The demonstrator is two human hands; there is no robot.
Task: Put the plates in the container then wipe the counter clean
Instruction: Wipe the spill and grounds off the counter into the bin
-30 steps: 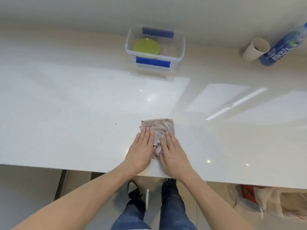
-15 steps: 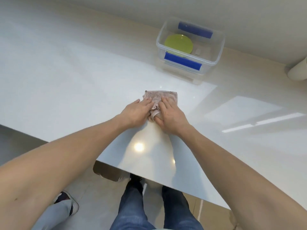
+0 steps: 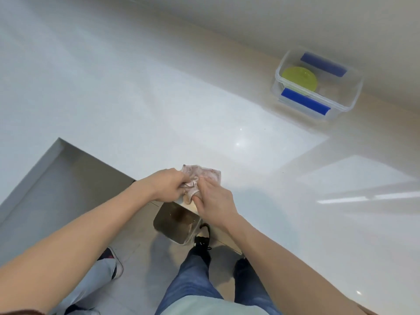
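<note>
My two hands meet on the cloth (image 3: 203,176) at the near edge of the bench (image 3: 159,98). My left hand (image 3: 167,186) is curled, its fingers closed on the bunched near part of the cloth. My right hand (image 3: 214,200) lies on the cloth just beside it, fingers bent and pressing down, with the thumb side tucked at the fold that hangs over the edge. The far part of the cloth lies flat on the bench, pale pink with a faint pattern, showing beyond my knuckles.

The container (image 3: 317,84) stands well apart from the cloth, far off to my right near the wall. It is clear, lidless, with a blue clip on its near side and another on its far side. A green plate (image 3: 300,77) lies inside it, toward its left end; whether more plates sit under it I cannot tell.

The bench is white and glossy, with bright patches of reflected light on its right half and a few small dark specks near the cloth and near the container.

Below the edge I see the floor (image 3: 75,201), my jeans (image 3: 193,285) and black shoes (image 3: 202,237). A stool (image 3: 176,221) with a dark worn top stands partly under the edge, right below my hands. At lower left another person's leg in pale trousers and a shoe (image 3: 112,261) show.
</note>
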